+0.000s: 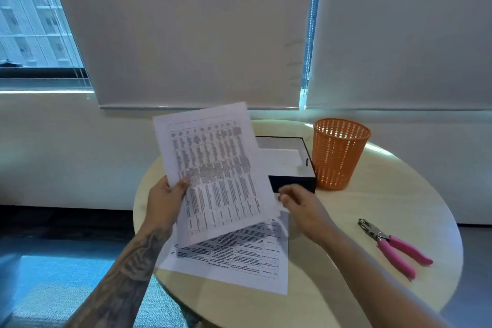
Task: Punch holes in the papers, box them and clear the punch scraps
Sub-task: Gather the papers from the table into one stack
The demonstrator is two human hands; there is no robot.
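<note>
The room is dim and cool, tinted blue. Daylight comes from the window (29, 21) at upper left and through the bright slit between the two blinds (202, 29). A pale glare band lies along the sill below the window, and bright patches fall on the table (372, 210) just behind the basket (339, 153), whose mesh glows where light passes through. The raised sheet (213, 168) casts a soft shadow on the paper below it. The right hand (300, 206) is motion-blurred. Print on the sheet is too soft to read. Wide-angle distortion bends the window frame and blind edges.
</note>
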